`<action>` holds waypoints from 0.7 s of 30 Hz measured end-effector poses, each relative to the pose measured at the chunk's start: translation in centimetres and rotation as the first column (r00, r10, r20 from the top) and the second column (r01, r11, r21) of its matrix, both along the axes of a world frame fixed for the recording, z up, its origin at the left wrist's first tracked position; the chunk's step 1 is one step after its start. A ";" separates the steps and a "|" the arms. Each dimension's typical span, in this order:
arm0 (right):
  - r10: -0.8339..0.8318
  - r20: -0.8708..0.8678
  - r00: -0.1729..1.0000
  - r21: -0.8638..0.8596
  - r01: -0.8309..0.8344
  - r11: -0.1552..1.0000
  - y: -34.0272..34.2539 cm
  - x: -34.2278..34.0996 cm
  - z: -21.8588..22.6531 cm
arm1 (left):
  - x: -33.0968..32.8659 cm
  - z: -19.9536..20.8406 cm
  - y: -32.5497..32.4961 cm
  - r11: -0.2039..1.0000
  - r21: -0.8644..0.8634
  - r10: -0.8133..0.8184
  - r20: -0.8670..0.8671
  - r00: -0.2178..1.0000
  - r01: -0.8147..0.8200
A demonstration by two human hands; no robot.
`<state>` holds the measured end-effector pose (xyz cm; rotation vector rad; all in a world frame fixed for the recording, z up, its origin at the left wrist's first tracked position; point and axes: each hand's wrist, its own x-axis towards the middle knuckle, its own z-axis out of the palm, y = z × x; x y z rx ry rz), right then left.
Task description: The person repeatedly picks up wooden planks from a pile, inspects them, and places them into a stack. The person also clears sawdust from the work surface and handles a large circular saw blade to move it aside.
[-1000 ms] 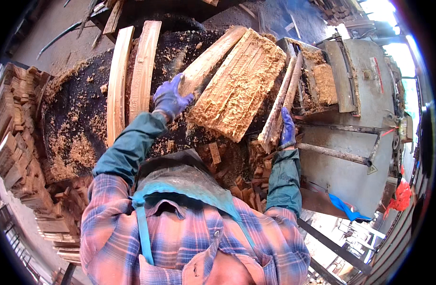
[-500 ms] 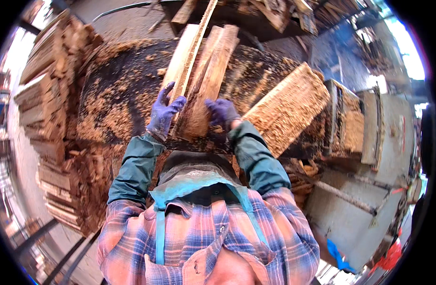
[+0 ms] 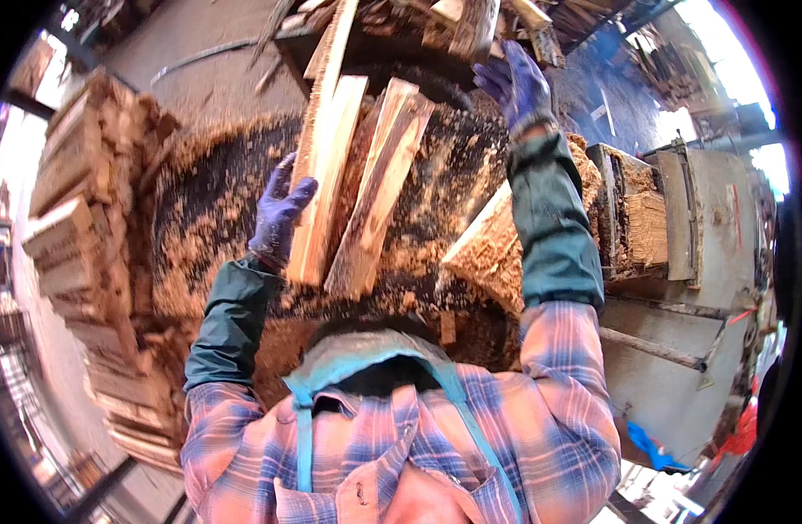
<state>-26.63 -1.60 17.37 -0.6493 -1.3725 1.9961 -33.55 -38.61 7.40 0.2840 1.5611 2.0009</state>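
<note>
My left hand [image 3: 279, 214], in a purple glove, is closed on the lower end of a long thin wood strip [image 3: 324, 96] with a rough edge. The strip points away from me, past the table's far side. Against it lies a pale split board [image 3: 331, 175]. To its right are more split boards, one with dark bark along its edge [image 3: 379, 196]. My right hand [image 3: 519, 86], also gloved, reaches far out to the right, open with fingers stretched. A bark-edged wood piece [image 3: 475, 28] is just beyond its fingertips, apart from them, by the far bin.
Sawdust and chips cover the dark table [image 3: 217, 188]. Rough boards are stacked at the left [image 3: 78, 236]. A wide sawdust-covered slab [image 3: 480, 236] lies partly under my right forearm. A dark bin of scrap wood [image 3: 375, 52] stands beyond the table; a grey metal machine [image 3: 724, 218] is at right.
My right hand has swung from beside the boards out to the far right, its fingers now stretched. My left hand has shifted left with the strip. The boards now lie farther apart.
</note>
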 end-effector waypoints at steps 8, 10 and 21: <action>-0.098 0.330 0.939 -0.046 0.119 0.992 -0.1 23.5 -8.1 | 0.6 -1.8 13.2 0.955 0.229 -0.170 -0.107 0.980 0.190; -0.116 0.260 0.959 -0.142 0.156 0.977 -0.6 26.4 -8.1 | 3.0 -1.8 16.2 0.995 -0.079 -0.098 -0.577 0.811 0.064; -0.100 0.279 0.955 -0.181 0.155 0.971 2.7 29.0 -10.0 | 9.4 1.1 23.2 0.896 -0.414 -0.366 -0.893 0.260 -0.159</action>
